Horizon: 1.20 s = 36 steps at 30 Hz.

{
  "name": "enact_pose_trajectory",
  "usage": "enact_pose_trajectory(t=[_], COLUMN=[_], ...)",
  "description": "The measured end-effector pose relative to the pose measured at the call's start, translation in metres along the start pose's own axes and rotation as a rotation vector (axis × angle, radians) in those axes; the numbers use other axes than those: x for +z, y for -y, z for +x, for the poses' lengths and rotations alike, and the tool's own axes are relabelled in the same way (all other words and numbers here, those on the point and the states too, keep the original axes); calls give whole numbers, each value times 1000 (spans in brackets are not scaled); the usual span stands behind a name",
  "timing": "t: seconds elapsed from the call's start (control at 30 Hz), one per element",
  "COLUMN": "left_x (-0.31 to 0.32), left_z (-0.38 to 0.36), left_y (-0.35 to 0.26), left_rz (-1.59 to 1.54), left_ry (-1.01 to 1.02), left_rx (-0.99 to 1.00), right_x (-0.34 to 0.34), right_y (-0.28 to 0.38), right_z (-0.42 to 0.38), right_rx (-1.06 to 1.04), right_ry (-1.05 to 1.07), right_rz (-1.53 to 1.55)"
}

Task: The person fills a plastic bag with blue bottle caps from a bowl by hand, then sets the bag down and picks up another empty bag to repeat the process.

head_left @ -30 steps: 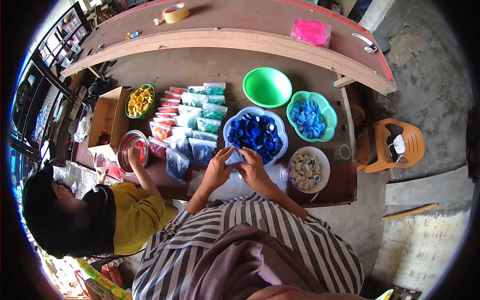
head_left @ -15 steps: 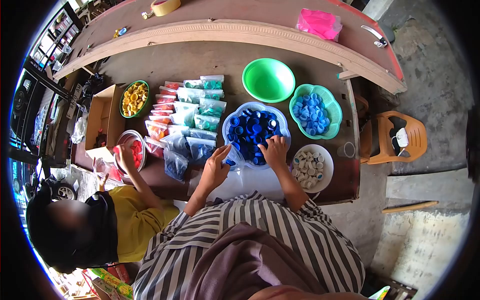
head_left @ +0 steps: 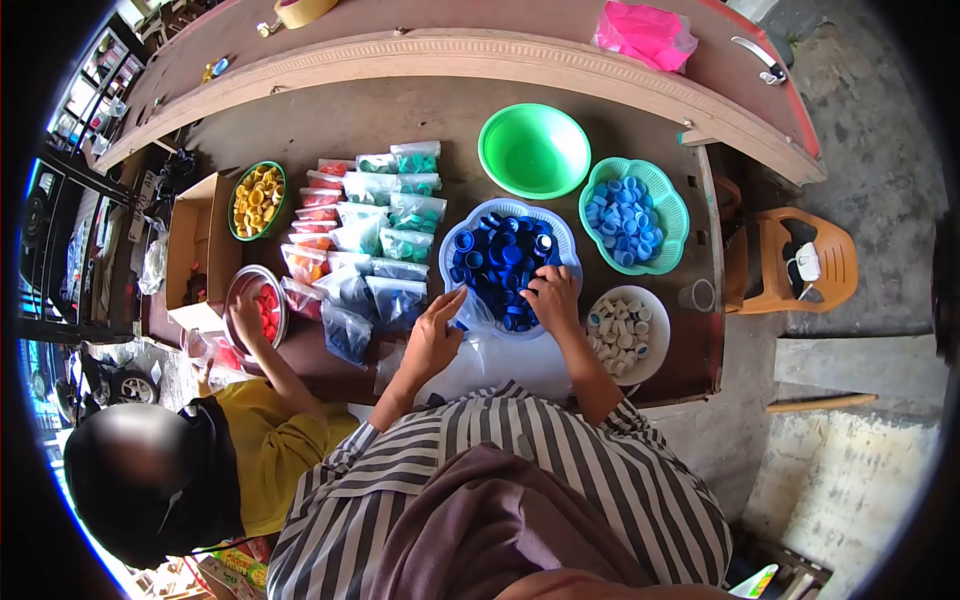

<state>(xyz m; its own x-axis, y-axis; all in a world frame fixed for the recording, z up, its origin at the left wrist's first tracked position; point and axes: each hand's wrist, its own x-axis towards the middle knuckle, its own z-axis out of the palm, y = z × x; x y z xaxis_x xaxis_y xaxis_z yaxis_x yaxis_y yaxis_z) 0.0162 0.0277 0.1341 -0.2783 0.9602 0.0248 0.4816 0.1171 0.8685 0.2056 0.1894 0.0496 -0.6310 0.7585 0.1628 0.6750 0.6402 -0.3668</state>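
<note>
A pale blue basket [head_left: 571, 248] full of dark blue bottle caps [head_left: 500, 257] stands on the table in front of me. At its near left rim, my left hand [head_left: 433, 335] is closed on the edge of a clear plastic bag [head_left: 473, 313], which hangs into the basket. My right hand [head_left: 552, 300] reaches over the right side of the basket, its fingers curled down onto the dark blue caps. How many caps are in its fingers is hidden. Beneath both wrists lies a sheet of clear plastic [head_left: 515, 365].
Filled clear bags [head_left: 385, 225] lie in rows to the left. Around the basket stand a green basin [head_left: 535, 150], a turquoise basket [head_left: 680, 228] of light blue caps and a white bowl [head_left: 660, 345] of white caps. A co-worker's hand [head_left: 245, 320] reaches into a metal bowl [head_left: 283, 290] of red caps.
The view has shifted slightly. My right hand's fingers have curled in more over the caps, while my left hand stays at the bag. The co-worker's hand has moved lower into the red caps.
</note>
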Motion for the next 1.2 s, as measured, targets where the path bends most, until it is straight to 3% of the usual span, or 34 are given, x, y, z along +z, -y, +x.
enact_pose_trajectory(t=[0.17, 0.33, 0.53, 0.67, 0.77, 0.87, 1.07, 1.2], left_x=[-2, 0, 0, 2, -2, 2, 4, 3], left_z=[3, 0, -4, -10, -17, -20, -23, -24], left_y=[-4, 1, -2, 3, -3, 2, 0, -3], left_rz=[22, 10, 2, 15, -3, 12, 4, 10], left_ry=[21, 7, -14, -34, -38, -47, -52, -59], left_rx=[-13, 8, 29, 44, 28, 45, 51, 58], right_x=[1, -2, -2, -5, -6, -16, -46, -70], right_y=[-1, -3, 6, 9, 10, 20, 57, 101], right_z=[2, -2, -3, 1, 0, -5, -16, -27], right_rx=[-12, 116, 13, -6, 126, 4, -77, -227], right_ry=[-77, -103, 4, -63, -29, -63, -103, -338], right_rz=[50, 144, -18, 28, 502, 768, 840, 828])
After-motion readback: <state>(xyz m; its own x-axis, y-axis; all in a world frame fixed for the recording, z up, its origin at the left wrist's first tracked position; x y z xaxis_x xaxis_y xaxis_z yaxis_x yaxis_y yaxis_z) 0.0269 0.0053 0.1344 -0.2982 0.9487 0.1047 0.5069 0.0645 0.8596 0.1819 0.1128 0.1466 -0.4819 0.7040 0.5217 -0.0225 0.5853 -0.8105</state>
